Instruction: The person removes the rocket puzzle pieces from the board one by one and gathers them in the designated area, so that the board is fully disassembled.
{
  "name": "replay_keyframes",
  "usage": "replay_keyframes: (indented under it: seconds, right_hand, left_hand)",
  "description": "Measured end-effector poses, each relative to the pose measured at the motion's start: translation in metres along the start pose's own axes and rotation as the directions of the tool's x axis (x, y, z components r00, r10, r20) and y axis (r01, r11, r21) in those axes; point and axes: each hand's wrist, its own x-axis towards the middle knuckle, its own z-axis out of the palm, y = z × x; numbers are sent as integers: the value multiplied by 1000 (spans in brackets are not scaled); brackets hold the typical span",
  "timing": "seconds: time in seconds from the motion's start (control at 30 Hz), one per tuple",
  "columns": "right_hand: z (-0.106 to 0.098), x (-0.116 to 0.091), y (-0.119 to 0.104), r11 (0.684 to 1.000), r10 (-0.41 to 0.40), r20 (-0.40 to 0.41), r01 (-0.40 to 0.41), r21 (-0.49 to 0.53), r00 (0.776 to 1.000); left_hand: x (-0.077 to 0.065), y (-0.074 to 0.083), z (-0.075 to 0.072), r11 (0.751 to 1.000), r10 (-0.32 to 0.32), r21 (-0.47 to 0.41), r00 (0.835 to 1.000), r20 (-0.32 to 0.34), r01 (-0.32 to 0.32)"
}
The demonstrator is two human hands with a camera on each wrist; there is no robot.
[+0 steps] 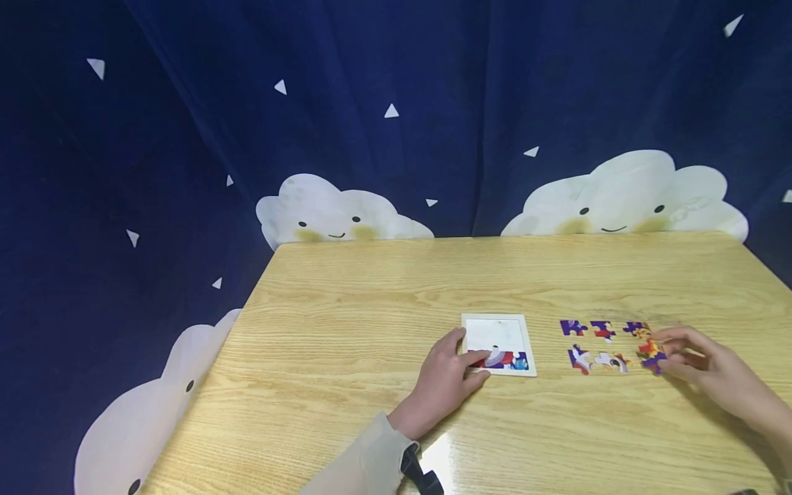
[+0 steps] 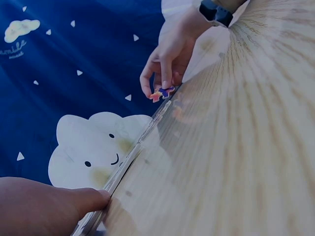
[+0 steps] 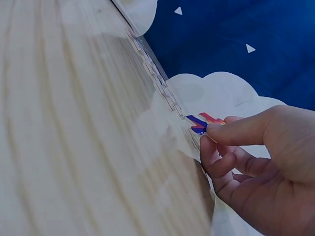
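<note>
My left hand [image 1: 441, 386] rests at the left side of a small white-framed puzzle board [image 1: 498, 334], its fingers on the frame and on the pieces along the bottom row. In the left wrist view my left thumb touches the board's edge. My right hand [image 1: 718, 371] pinches an orange, red and purple jigsaw piece [image 1: 652, 355] between thumb and fingers, a little above the table. The right wrist view shows that piece [image 3: 199, 124] tilted at the fingertips. Several loose jigsaw pieces [image 1: 578, 359] lie in two rows between the board and my right hand.
The light wooden table [image 1: 346, 344] runs back to a dark blue curtain [image 1: 371, 69] printed with white triangles and smiling clouds. A black strap [image 1: 421, 473] circles my left wrist. Bare tabletop lies left of the board.
</note>
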Motion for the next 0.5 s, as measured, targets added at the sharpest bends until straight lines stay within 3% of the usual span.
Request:
replay_keyframes:
  seconds: [0.13, 0.5]
  right_hand:
    - [-2, -1, 2, 1000, -15, 8, 15, 22, 1000]
    - [-2, -2, 1, 997, 39, 10, -39, -62, 999]
  left_hand:
    - [0, 0, -1, 1000, -4, -4, 1000, 5, 4]
    - [0, 1, -1, 1000, -6, 1, 1000, 2, 6]
